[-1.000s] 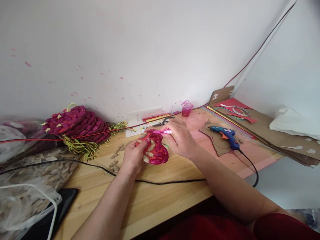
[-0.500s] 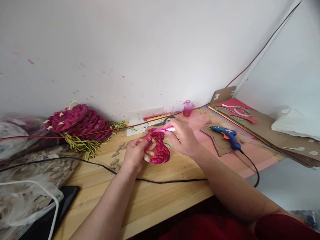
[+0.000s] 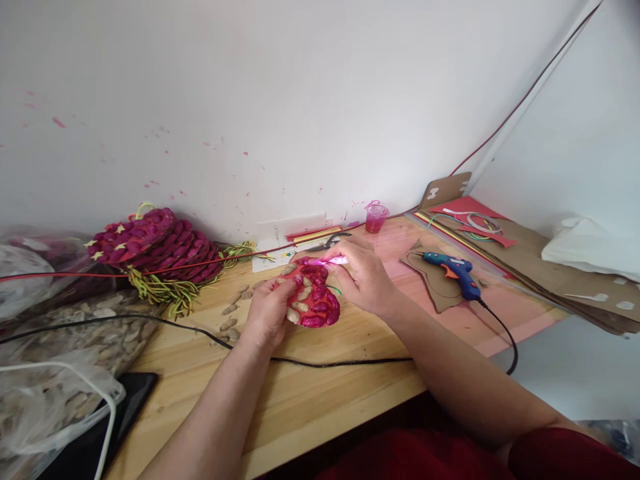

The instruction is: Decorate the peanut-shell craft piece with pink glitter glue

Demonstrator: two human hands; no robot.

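My left hand [image 3: 274, 308] grips a red, rounded craft piece [image 3: 316, 293] by its left side, with the thumb on its face. Whole peanuts cover that face, some glossy magenta and some bare tan. Closed in a pinch, my right hand [image 3: 364, 275] holds a paintbrush [image 3: 338, 260] with a white, pink-stained handle. Its pink tip meets the upper edge of the craft piece, though the bristles are hard to make out. Loose peanuts [image 3: 230, 323] lie on the wooden table left of my left hand. Behind my right hand stands a clear cup of magenta paint [image 3: 377, 219].
A blue glue gun [image 3: 457, 272] rests on cut cardboard at right. Stacked magenta peanut pieces [image 3: 165, 243] with yellow-green tassels lean at left, near a plastic bag of peanuts [image 3: 115, 333]. A black cable [image 3: 340, 364] crosses the table in front. Pliers [image 3: 336, 239] lie behind the hands.
The brush tip has shifted slightly left along the top of the craft piece, with my right hand tilting a little. My left hand keeps its hold.
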